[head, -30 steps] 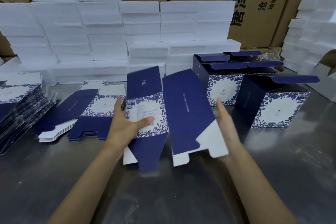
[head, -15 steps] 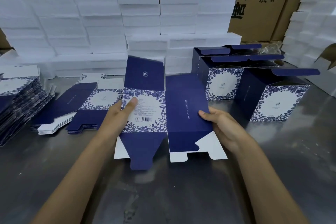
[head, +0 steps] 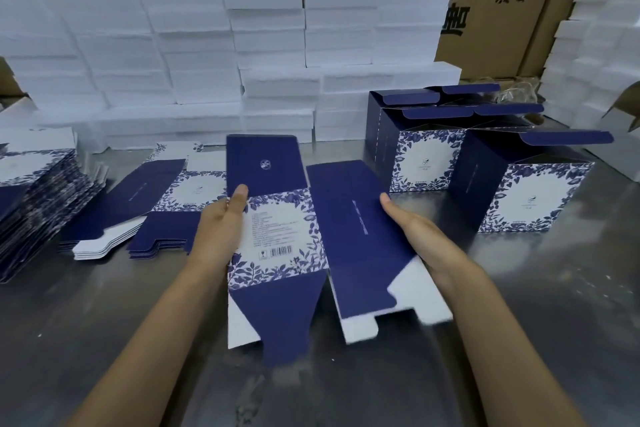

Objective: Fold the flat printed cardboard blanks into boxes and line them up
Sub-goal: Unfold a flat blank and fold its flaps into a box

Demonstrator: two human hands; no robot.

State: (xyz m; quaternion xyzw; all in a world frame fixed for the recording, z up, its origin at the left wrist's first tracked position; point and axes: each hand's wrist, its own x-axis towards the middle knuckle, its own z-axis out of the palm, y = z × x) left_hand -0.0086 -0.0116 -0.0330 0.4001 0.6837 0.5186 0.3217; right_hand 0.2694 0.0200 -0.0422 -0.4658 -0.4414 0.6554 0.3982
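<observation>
Both hands hold one flat cardboard blank (head: 304, 239) above the middle of the brushed-metal table (head: 536, 340): the left hand (head: 221, 229) grips its left edge with straight fingers laid on the white floral panel, and the right hand (head: 422, 239) clasps the right edge of the plain navy panel. White-backed tabs hang toward the near edge. Further flat blanks (head: 138, 215) lie stacked toward the left edge. Three folded boxes (head: 519, 191), square with flaps open, stand toward the far right corner, before white foam slabs (head: 194, 52) along the far edge
</observation>
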